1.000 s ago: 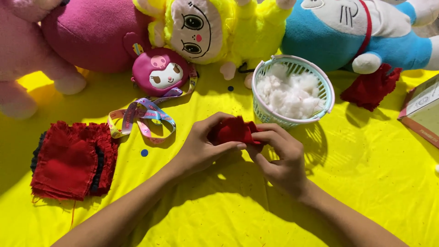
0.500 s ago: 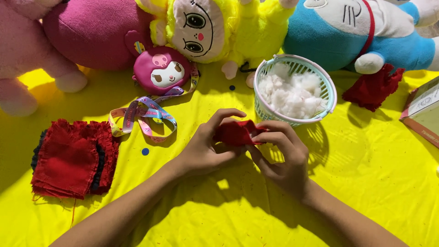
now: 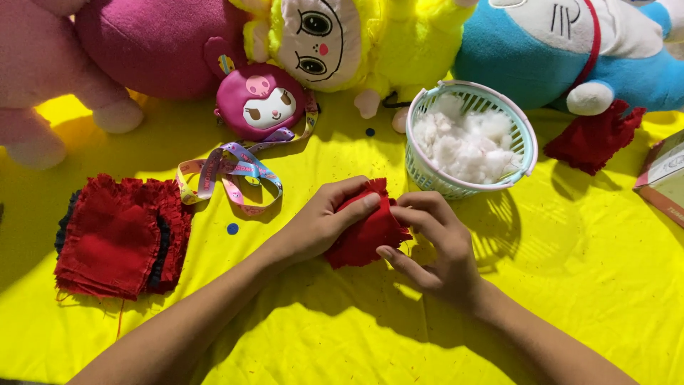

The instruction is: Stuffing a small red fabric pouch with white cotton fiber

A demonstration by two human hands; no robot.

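Observation:
Both hands hold one small red felt pouch (image 3: 365, 235) low over the yellow cloth (image 3: 570, 285). My left hand (image 3: 320, 221) grips its left side, thumb across the top edge. My right hand (image 3: 434, 246) pinches its right edge with fingers curled. Just behind the pouch stands a pale green basket (image 3: 427, 175) filled with white stuffing (image 3: 467, 139). A stack of red frayed felt pieces (image 3: 117, 235) lies at the left.
Along the back sit plush toys: pink (image 3: 107, 50), yellow (image 3: 342, 39) and blue (image 3: 570, 50). A pink round purse (image 3: 260, 100) with a colourful strap (image 3: 228, 167) lies in front of them. Another red pouch (image 3: 591, 139) and a box corner (image 3: 666, 178) are at the right.
The pouch has turned slightly in my hands, and the fingers of both hands have shifted along its top edge. Everything else stays put.

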